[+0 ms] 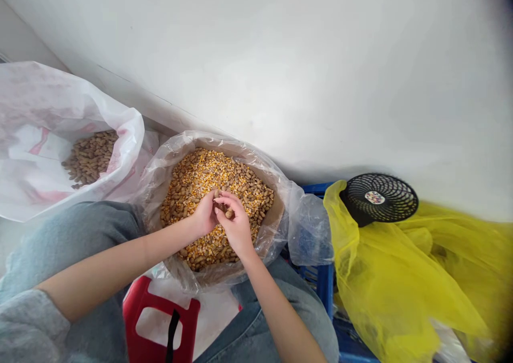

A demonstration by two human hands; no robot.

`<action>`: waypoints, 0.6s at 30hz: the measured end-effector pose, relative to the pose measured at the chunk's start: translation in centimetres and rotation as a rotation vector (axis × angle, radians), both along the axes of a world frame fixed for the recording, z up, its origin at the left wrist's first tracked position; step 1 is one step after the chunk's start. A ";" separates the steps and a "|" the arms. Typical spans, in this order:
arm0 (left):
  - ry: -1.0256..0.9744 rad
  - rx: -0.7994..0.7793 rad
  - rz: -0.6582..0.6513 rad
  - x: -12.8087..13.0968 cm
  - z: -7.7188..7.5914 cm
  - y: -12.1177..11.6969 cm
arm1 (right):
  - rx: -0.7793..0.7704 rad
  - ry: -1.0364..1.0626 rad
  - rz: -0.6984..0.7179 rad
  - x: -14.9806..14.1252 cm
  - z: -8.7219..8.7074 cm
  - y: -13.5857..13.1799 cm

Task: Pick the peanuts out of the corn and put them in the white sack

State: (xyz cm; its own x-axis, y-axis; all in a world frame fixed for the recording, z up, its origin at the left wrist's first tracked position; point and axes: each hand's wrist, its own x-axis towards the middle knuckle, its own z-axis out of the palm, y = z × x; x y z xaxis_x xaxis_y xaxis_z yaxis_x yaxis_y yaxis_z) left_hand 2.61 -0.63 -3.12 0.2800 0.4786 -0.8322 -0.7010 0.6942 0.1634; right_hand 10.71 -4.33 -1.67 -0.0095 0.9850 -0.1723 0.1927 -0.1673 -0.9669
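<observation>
Over a plastic-lined container [276,208] of mixed corn kernels [196,173] and unshelled peanuts, both hands come together. My left hand [206,213] is curled, its fingers closed around peanuts that are partly hidden. Touching it from the right, my right hand [236,224] is closed too, with a peanut [229,213] showing between thumb and fingers. How many peanuts each hand has cannot be made out. The mix lies just below the hands.
A white sack [124,122] at left holds a pile of peanuts [92,157]. At right are a blue crate [328,293], yellow mesh [401,283] and a black fan guard [382,197]. A red plastic frame [136,309] sits between my knees. Behind stands a white wall [320,74].
</observation>
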 end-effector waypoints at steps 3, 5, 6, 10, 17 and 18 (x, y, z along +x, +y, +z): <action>-0.022 -0.011 -0.009 0.0 0.0 -0.1 | 0.030 -0.075 0.039 0.0 0.1 0.0; -0.023 -0.028 -0.006 -0.1 0.1 -0.1 | 0.063 -0.105 0.076 -0.1 0.0 0.0; -0.026 -0.033 0.001 -0.2 0.2 0.0 | 0.075 -0.113 0.092 -0.1 -0.1 0.0; -0.041 -0.029 0.023 -0.4 0.2 0.1 | 0.098 -0.119 0.130 -0.1 -0.2 0.2; -0.064 -0.028 -0.012 -1.1 0.2 0.0 | 0.131 -0.138 0.196 -0.1 0.0 0.6; -0.070 -0.034 -0.011 -1.2 0.4 0.0 | 0.145 -0.136 0.209 -0.1 0.1 0.6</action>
